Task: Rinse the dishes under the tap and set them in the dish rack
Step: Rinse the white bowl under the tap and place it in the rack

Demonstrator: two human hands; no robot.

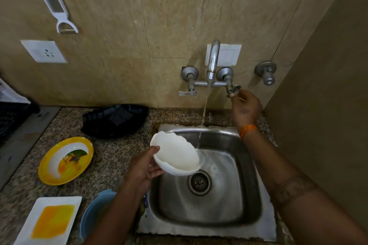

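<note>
Head view: the left hand [144, 167] grips a white bowl [176, 155] by its rim, thumb on the near edge, tilted over the sink [247, 185]. The right hand [246, 106] pinches the tap handle [234, 90] while a thin stream [203, 117] falls just past the bowl's right edge. To rinse well, I would slide the bowl right so water lands inside, then roll it to sweep the whole wall. The black rack [115, 120] waits on the counter behind; a yellow plate [65, 160], a square plate [51, 220] and a blue bowl [93, 212] wait left.
</note>
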